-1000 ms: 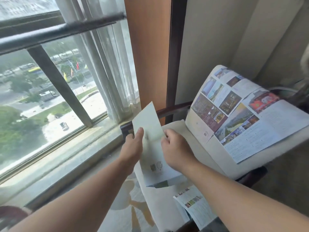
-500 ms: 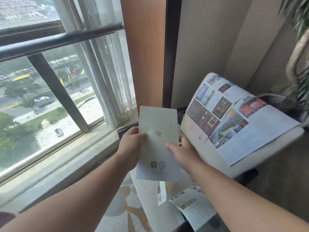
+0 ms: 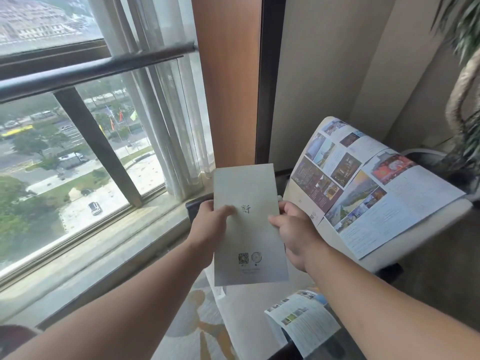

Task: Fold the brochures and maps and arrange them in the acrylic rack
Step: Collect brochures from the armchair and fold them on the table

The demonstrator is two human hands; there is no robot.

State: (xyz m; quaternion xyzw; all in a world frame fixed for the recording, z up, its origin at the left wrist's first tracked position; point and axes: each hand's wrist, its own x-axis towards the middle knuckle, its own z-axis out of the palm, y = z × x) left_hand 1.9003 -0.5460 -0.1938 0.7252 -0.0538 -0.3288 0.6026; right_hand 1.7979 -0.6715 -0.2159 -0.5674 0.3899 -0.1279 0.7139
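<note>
Scanning left to right: window [image 3: 78, 178] fills the far left, with a dark rail [image 3: 91, 71] across it. Sheer curtain [image 3: 161, 113] hangs at its right edge, wood panel [image 3: 226, 81] next to that.

Left hand [image 3: 207, 227] pinches the folded brochure [image 3: 246, 229] at its left edge, thumb on the front face, fingers behind. Brochure is held upright in mid-air at centre, in front of the sill, grey-green cover toward the camera. Small printed mark mid-face, QR code and round logo near the bottom edge.

Right hand [image 3: 293, 229] clamps the right edge the same way: thumb on front, fingers wrapped behind. Both hands sit at about the same height with the brochure flat between them.

Right of that, a large open map [image 3: 363, 188] with photos and text blocks lies unfolded, draped over a white chair [image 3: 420, 231], just beside the right hand.

Near, below the right forearm, another open leaflet [image 3: 304, 320] curls at its left edge. Potted plant [image 3: 465, 100] at far right.
</note>
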